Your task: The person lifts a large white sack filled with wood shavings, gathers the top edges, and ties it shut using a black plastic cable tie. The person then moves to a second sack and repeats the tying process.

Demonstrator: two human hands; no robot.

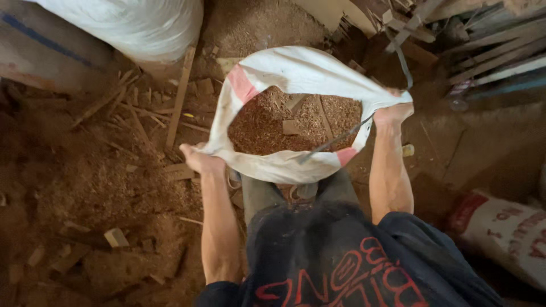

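Your left hand grips white sack rim at near-left edge; right hand clenches far-right rim; sawdust fills inside.

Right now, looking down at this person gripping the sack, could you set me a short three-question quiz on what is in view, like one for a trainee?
1. True or false: the white woven sack with pink stripes is filled with clear water.
2. Which hand grips the sack's rim on the side where a pile of loose wooden slats lies: A the left hand, B the right hand?
3. Fill in: small flat offcuts of ____ lie on top of the reddish-brown sawdust inside the sack.

Key: 1 false, it holds sawdust. 2 B. 3 wood.
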